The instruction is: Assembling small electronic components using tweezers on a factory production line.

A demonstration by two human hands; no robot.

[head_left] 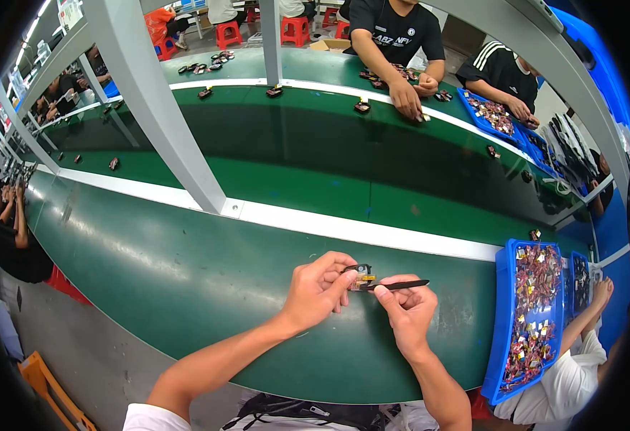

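at the far left a seated co-worker in black (10, 237) bent over their own work at the edge of the green workbench (185, 280). a grey frame post (164, 108) rose from the white rail (372, 233) that split the bench from the green conveyor belt (315, 158) behind it, where small dark parts (361, 107) lay spaced out, likely so each worker could pick one off.

near the middle, the left hand (315, 287) was closed in a pinch on a small black and brass-coloured component (360, 276), lifted just above the bench surface, apparently to steady it and turn its face toward the tool. the right hand (409, 310) was closed around black tweezers (399, 285), held almost level with the tips touching or just beside the component; i could not tell whether the tips gripped anything.

to the right, a blue tray (505, 316) full of small red and gold parts sat just off the right hand, within easy reach. another person's forearm (588, 316) came in beside it. across the belt, a person in a black shirt (397, 36) worked with both hands.
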